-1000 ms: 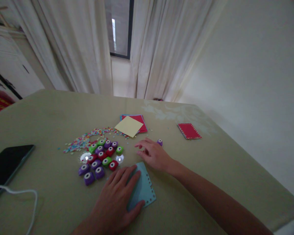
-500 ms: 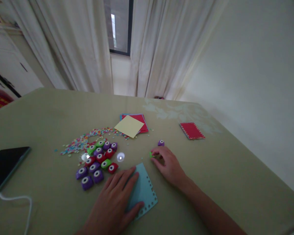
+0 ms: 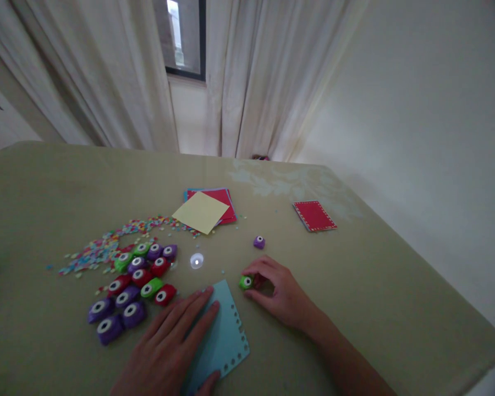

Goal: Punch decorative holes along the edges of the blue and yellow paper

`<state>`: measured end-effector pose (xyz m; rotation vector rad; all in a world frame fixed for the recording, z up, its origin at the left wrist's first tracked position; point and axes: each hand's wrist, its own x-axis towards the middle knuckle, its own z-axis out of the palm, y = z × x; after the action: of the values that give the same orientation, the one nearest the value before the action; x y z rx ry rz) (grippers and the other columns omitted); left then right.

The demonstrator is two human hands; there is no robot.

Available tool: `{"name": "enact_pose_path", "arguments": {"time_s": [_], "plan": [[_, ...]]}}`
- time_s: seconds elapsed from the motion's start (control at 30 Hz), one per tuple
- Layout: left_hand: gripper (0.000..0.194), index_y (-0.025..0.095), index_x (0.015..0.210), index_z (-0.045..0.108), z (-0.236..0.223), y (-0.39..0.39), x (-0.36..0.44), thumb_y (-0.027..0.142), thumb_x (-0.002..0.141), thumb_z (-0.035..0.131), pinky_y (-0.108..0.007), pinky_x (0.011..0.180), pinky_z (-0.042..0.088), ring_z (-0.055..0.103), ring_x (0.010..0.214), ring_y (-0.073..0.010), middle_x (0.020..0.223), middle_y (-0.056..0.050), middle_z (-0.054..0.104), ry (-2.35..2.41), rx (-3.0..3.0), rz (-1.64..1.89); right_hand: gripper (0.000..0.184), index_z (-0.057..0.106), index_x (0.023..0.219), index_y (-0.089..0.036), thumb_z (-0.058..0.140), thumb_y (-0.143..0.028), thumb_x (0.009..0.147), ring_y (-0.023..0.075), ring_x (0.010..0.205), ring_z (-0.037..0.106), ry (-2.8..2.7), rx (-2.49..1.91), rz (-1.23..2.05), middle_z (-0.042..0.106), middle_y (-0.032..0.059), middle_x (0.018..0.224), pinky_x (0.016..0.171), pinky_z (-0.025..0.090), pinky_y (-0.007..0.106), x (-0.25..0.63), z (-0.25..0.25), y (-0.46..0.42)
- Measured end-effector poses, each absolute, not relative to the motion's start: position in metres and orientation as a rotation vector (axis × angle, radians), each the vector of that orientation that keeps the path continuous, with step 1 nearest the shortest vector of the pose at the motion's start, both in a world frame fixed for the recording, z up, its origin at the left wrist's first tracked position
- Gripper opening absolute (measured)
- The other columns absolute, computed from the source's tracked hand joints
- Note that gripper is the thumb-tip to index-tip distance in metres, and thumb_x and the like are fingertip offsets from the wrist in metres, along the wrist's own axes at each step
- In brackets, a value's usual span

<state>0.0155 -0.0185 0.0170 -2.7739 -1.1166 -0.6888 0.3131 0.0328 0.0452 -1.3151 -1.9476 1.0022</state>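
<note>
Flat on a light blue sheet of paper (image 3: 225,330) lies my left hand (image 3: 175,335), its fingers stretched out. Small punched holes run along two edges of that sheet. Between the thumb and fingers of my right hand (image 3: 274,283) is a small green craft punch (image 3: 246,282), its round white face with a dark shape showing. A purple craft punch (image 3: 259,242) stands just beyond my right hand. Left of my left hand sits a cluster of several purple, red and green punches (image 3: 141,276).
Colourful paper bits (image 3: 103,247) spread behind the punches. A pale yellow sheet (image 3: 201,212) overlaps a red sheet (image 3: 226,201) farther back. Another red sheet (image 3: 314,215), hole-edged, lies at the right. A clear round disc (image 3: 197,261) rests near the middle of the table (image 3: 355,275).
The view has shifted right. My right hand has turned and moved slightly nearer, so the green punch shows more of its face. My left hand stays on the blue paper.
</note>
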Motion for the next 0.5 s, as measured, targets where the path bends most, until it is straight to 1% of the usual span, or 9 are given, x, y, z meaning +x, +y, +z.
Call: {"name": "enact_pose_path", "arguments": {"time_s": [0.1, 0.23, 0.4, 0.5], "plan": [[0.075, 0.026, 0.158, 0.055, 0.018, -0.017, 0.015, 0.051, 0.090, 0.072, -0.040, 0.111, 0.055, 0.067, 0.136, -0.0300, 0.161, -0.006, 0.063, -1.113, -2.782, -0.686, 0.028, 0.079, 0.117, -0.022, 0.078, -0.013, 0.091, 0.0195, 0.098, 0.072, -2.052, -1.275, 1.015, 0.072, 0.0077, 0.115, 0.089, 0.060, 0.030, 0.313, 0.050, 0.030], [0.075, 0.026, 0.157, 0.056, 0.018, -0.016, 0.016, 0.054, 0.089, 0.074, -0.040, 0.109, 0.055, 0.068, 0.134, -0.0292, 0.159, -0.004, 0.065, -1.127, -2.764, -0.677, 0.026, 0.080, 0.120, -0.022, 0.080, -0.019, 0.094, 0.0206, 0.101, 0.073, -2.085, -1.253, 1.014, 0.073, 0.0077, 0.115, 0.090, 0.059, 0.030, 0.311, 0.051, 0.029], [0.074, 0.027, 0.158, 0.055, 0.018, -0.015, 0.015, 0.056, 0.092, 0.073, -0.040, 0.108, 0.057, 0.068, 0.135, -0.0287, 0.160, -0.003, 0.064, -1.152, -2.758, -0.676, 0.027, 0.080, 0.123, -0.021, 0.084, -0.025, 0.096, 0.0215, 0.107, 0.073, -2.081, -1.197, 1.021, 0.075, 0.0080, 0.116, 0.099, 0.057, 0.031, 0.305, 0.047, 0.028], [0.072, 0.026, 0.158, 0.056, 0.017, -0.016, 0.014, 0.059, 0.095, 0.070, -0.040, 0.107, 0.057, 0.066, 0.136, -0.0295, 0.160, -0.004, 0.064, -1.163, -2.742, -0.690, 0.026, 0.081, 0.121, -0.022, 0.086, -0.028, 0.096, 0.0209, 0.104, 0.073, -2.048, -1.210, 1.040, 0.075, 0.0073, 0.114, 0.095, 0.057, 0.031, 0.302, 0.045, 0.027]]}}
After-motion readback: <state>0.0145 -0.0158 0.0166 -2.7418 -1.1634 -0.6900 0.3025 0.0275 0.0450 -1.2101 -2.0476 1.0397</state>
